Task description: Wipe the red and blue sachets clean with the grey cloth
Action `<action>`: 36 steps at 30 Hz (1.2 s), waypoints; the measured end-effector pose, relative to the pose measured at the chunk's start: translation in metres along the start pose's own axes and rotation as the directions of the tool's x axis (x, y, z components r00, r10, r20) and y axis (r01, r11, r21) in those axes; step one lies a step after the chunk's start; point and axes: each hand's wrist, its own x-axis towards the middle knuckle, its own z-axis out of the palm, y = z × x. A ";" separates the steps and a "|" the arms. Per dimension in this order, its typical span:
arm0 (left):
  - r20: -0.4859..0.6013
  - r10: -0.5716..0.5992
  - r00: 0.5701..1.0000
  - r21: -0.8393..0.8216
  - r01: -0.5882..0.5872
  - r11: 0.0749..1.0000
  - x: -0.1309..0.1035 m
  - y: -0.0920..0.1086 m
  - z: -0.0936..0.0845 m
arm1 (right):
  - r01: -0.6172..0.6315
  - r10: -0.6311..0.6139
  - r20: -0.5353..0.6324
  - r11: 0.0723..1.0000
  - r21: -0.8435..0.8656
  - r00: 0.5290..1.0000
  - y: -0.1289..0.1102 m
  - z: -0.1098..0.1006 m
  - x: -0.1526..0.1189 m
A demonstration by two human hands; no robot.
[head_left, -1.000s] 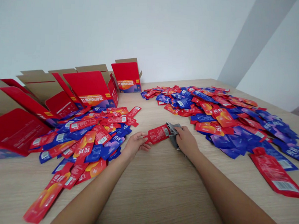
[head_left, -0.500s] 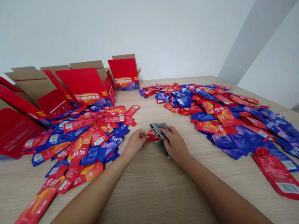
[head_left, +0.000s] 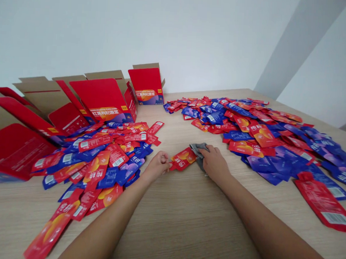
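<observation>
Remotely I'm pinching the sachet by one end, left hand, presumably steadying it over the worktop; right hand, closed, is gripping cloth at its other end. Heaps are flanking, boxes standing far left.

Both forearms are bare and reach in from the lower edge of the view, slanting inward toward each other. The left forearm leads to the left hand, whose fingers are curled, thumb and forefinger drawn together in a pinch that points toward the other hand. The right forearm angles up to the right hand, back uppermost, fingers bent and pressing down. The hands are near each other but apart
</observation>
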 end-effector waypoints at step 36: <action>-0.453 0.024 0.891 -0.498 -0.274 0.823 0.003 0.019 -0.007 | -0.095 0.114 -0.018 0.893 0.441 0.993 0.008 0.017 0.004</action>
